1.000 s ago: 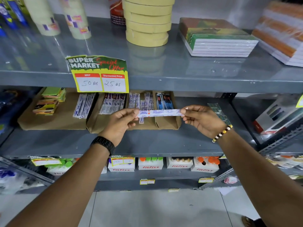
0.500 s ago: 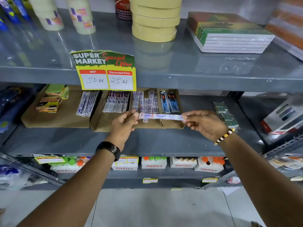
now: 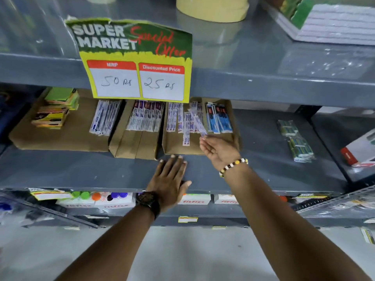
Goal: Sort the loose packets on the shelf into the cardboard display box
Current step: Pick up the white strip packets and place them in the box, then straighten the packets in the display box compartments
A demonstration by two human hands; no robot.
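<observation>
My right hand [image 3: 218, 150] pinches the near end of a long narrow white packet [image 3: 197, 123] with blue and red print. The packet slants away over the right compartment of the cardboard display box [image 3: 174, 146], above several similar strips [image 3: 178, 120] lying there. Blue packets [image 3: 218, 120] fill the box's far right slot. My left hand [image 3: 169, 179] lies flat, fingers spread, on the grey shelf [image 3: 81, 171] just in front of the box, holding nothing. A dark watch sits on the left wrist, a beaded bracelet on the right.
Two more cardboard boxes [image 3: 60, 138] [image 3: 136, 142] stand to the left with white packets and coloured pads. Green packets [image 3: 298, 140] lie loose on the shelf at right. A yellow offer sign [image 3: 136, 61] hangs from the upper shelf edge. Small white boxes line the lower shelf.
My left hand released the packet's left end and dropped flat onto the shelf. My right hand swung the packet from crosswise to pointing into the box. The view moved closer.
</observation>
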